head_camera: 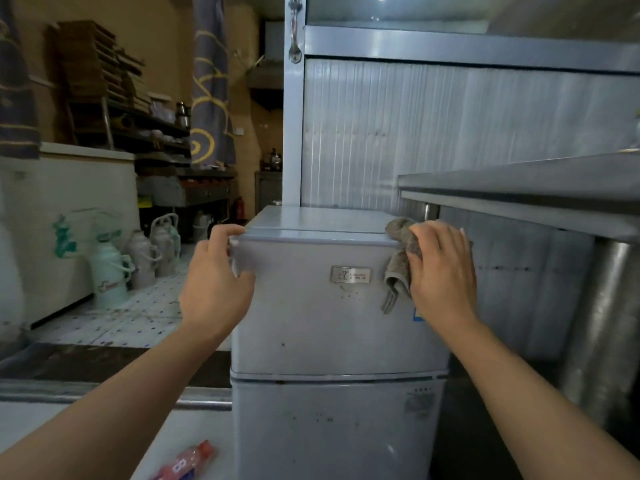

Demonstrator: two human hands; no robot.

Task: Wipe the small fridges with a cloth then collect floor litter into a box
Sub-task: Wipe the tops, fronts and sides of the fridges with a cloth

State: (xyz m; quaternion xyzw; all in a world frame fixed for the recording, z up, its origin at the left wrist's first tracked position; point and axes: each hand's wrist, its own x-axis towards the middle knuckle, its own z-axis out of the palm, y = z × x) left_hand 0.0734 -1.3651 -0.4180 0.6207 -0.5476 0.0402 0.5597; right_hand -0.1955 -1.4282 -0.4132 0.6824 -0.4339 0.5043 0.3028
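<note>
Two hands are at work on one small fridge, a grey two-door unit standing between them. Far out beyond the left hand, several vacuum flasks stand on the spotted floor beside a white chest freezer; what they hold cannot be told, since all are closed. Near the left forearm, low down, a red wrapper lies on a pale surface, likely litter for later; no box shows. The left hand curls its fingers over the upper left corner of the fridge's top door, gripping that edge to steady it. The fridge looks stiff, smooth and probably heavy enough to stay put under rubbing, with a slick painted skin carrying dark specks. Its doors are shut, so its contents are hidden. The right hand lies fairly flat, pressing a brown cloth against the upper right corner; the cloth is soft and limp, bunching and hanging under the palm. Beyond the right hand runs a steel counter.
</note>
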